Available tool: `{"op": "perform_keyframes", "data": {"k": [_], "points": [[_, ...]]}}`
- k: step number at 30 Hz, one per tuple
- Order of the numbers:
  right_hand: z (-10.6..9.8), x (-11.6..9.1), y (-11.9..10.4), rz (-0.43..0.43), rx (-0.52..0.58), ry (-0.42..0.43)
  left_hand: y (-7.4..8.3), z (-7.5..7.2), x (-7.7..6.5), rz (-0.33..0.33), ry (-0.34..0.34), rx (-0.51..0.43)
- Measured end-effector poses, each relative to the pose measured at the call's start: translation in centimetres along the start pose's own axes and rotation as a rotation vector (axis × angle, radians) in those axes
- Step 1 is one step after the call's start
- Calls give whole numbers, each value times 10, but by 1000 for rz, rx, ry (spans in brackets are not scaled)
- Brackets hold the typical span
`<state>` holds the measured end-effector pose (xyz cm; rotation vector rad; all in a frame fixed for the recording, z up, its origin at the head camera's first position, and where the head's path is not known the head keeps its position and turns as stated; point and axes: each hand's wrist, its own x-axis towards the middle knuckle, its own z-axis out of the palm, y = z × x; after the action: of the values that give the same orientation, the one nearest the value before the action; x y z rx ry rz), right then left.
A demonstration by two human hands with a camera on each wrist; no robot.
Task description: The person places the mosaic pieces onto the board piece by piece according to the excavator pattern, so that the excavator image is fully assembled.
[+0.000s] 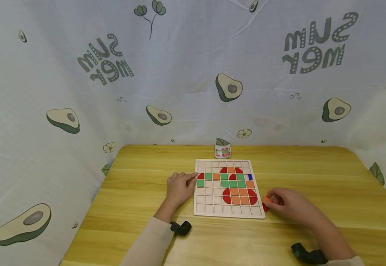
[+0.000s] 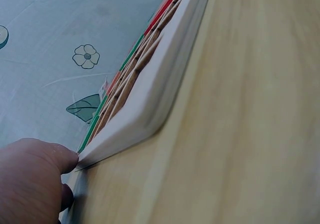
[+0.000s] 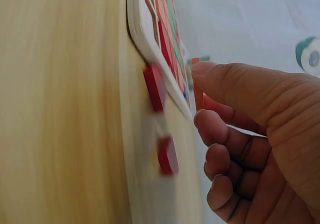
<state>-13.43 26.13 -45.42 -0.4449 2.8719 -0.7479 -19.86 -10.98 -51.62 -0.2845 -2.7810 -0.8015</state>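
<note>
A wooden grid board [image 1: 207, 208] holds red, green and orange tiles in part of its cells, and one blue tile [image 1: 250, 177] near its right side. My left hand [image 1: 179, 186] is at the board's left edge, index finger reaching to the red tile [image 1: 201, 176] there; in the left wrist view the thumb [image 2: 60, 156] meets the board's side. Beyond the board's right edge, my right hand [image 1: 290, 203] pinches an orange tile [image 3: 198, 91] between thumb and index finger, raised above the table. Two red pieces lie below it: one [image 3: 156, 89] beside the board, another [image 3: 168, 156] farther out.
A small printed card [image 1: 223, 151] with a coloured grid pattern stands behind the board. The wooden table [image 1: 140, 166] reaches back to a hanging cloth [image 1: 186, 74] printed with avocados. A black wrist device [image 1: 181, 228] sits on the left sleeve, another [image 1: 307, 255] by the right wrist.
</note>
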Motion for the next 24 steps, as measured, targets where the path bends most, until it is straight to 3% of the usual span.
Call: {"op": "perform_keyframes", "data": {"k": [14,24], "points": [[35,34,-62,-149,-29,-28,3,-5,0,-23,-18,-23],[60,57,-89,-208,-18,-50,1,-3,0,-15,-6,-12]]}}
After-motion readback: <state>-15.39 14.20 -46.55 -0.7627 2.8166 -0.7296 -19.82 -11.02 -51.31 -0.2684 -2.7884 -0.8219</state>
